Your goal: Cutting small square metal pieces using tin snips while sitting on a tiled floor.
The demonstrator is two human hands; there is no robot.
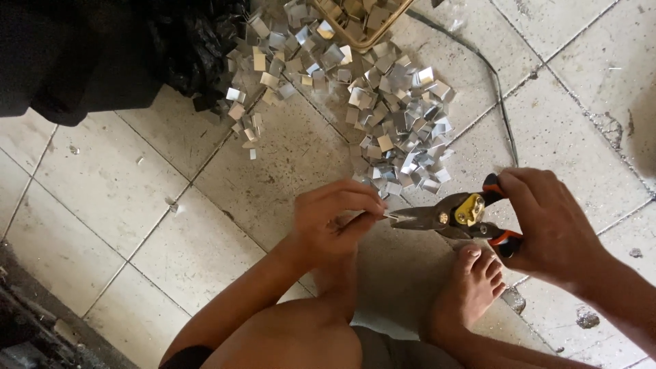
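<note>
My right hand (pixel 547 219) grips the orange-and-black handles of a pair of tin snips (pixel 451 217) with a yellow pivot, its blades pointing left. My left hand (pixel 338 219) pinches a small thin metal piece (pixel 388 216) right at the blade tips. Both hands hover just above the tiled floor, over my bare feet (pixel 471 287). Whether the blades bite the piece I cannot tell.
A large pile of small shiny cut metal pieces (pixel 389 116) lies on the tiled floor (pixel 123 191) ahead. A wicker basket (pixel 362 20) with more pieces stands at the top. Black plastic bag (pixel 184 48) at upper left. A dark cable (pixel 502 102) runs across the tiles.
</note>
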